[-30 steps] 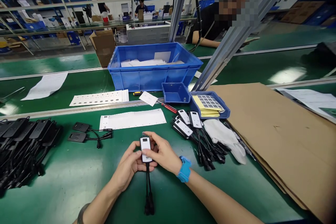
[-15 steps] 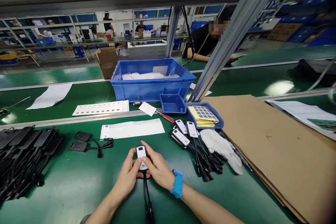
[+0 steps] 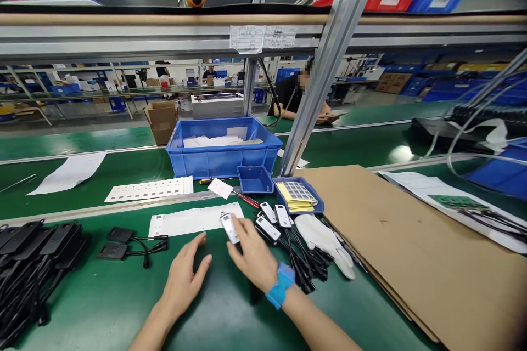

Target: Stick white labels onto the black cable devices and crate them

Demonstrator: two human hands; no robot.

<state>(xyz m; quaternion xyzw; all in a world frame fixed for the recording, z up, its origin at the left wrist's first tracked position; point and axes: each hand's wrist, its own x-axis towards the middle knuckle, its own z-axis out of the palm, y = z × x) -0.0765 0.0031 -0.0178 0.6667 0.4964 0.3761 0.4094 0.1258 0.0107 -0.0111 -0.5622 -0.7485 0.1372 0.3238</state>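
Observation:
My right hand [image 3: 255, 255], with a blue wristband, grips a small black cable module with a white front label [image 3: 228, 226]. Its cables are mostly hidden under the hand. My left hand [image 3: 183, 274] is empty, thumb and fingers apart, just above the green bench. Right of the held module lies a group of similar white-labelled modules [image 3: 267, 229], their black cables trailing toward me. A long white sheet [image 3: 193, 220] lies behind my hands. Two plain black modules with cables [image 3: 113, 251] rest to the left of it, beside a large pile of black modules [image 3: 28, 263].
A big blue bin [image 3: 224, 162] with papers stands at the back, near a small blue tray [image 3: 255, 180] and another holding yellow-backed label sheets [image 3: 298, 197]. A white glove [image 3: 323, 238], cardboard sheets [image 3: 395, 236] and a slanting metal post [image 3: 313, 77] are at right. A person sits across the bench.
The module was held in both hands; my left hand has let go and moved left. My right hand has carried the module slightly right, toward the labelled group. The view has tilted up.

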